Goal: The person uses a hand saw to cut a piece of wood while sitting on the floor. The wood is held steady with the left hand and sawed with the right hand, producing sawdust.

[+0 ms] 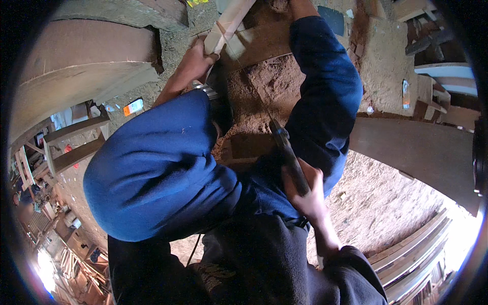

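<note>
My left hand [194, 63] is closed around the near end of a pale squared length of wood [231, 21], which runs up past the top of the view. In my right hand [306, 189], close to my lap, is the dark handle of a handsaw [287, 147]. Its thin blade, seen nearly edge-on, stretches up and left to the wood and crosses it just beyond my left hand. The fingers of my right hand wrap the handle and are partly hidden by it. My knees, in blue trousers [147, 173], are bent on either side of the saw.
Reddish sawdust [269, 84] covers the ground between my legs. Large boards [86, 48] stand at the upper left, and a broad panel [406, 147] lies at the right. A small orange-and-white packet [133, 107] is on the ground. Stacked planks [414, 249] sit at the lower right.
</note>
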The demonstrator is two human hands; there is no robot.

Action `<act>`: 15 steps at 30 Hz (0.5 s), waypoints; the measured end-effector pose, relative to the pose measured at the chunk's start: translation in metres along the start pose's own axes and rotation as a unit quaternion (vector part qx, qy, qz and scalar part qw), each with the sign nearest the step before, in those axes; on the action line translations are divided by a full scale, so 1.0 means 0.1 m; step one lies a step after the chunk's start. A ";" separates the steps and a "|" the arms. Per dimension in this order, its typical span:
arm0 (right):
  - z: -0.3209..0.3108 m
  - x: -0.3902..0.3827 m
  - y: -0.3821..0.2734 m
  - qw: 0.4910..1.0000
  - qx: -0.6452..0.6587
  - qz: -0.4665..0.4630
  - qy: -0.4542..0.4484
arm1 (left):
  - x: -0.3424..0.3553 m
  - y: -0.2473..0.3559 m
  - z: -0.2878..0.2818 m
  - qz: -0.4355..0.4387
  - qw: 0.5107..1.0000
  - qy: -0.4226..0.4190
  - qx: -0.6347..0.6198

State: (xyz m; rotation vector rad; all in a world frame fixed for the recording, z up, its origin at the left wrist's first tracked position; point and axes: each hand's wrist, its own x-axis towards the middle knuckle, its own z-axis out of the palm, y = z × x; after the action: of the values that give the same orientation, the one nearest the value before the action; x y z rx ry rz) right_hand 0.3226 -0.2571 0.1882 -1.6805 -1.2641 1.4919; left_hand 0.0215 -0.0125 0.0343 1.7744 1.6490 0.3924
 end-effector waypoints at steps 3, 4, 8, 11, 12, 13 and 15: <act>0.19 0.33 0.13 0.999 0.011 -0.040 0.012 | 0.07 0.00 0.05 -0.002 1.000 -0.009 -0.019; 0.19 0.31 0.12 0.997 -0.010 -0.070 0.022 | 0.08 0.02 0.06 0.014 1.000 0.003 -0.018; -0.01 -0.14 0.02 0.999 -0.039 -0.022 -0.008 | -0.02 0.03 0.05 0.029 0.999 0.044 0.009; 0.00 -0.19 -0.11 1.000 -0.021 0.015 0.004 | -0.04 0.01 -0.01 0.015 0.999 0.033 -0.006; 0.07 -0.10 -0.08 1.000 -0.019 -0.006 0.008 | -0.02 -0.02 -0.02 0.011 1.000 0.024 -0.018; 0.15 0.02 -0.06 0.999 -0.018 -0.029 0.016 | 0.04 -0.06 0.06 0.025 0.999 0.019 -0.042; 0.24 0.28 0.01 0.998 -0.033 -0.057 0.006 | 0.14 -0.13 0.14 0.052 0.996 0.012 -0.075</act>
State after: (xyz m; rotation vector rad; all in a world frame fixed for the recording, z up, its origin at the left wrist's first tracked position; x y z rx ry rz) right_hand 0.2983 -0.2368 0.1695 -1.6273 -1.3936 1.3836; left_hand 0.0227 -0.0028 0.0124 1.7533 1.5059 0.5725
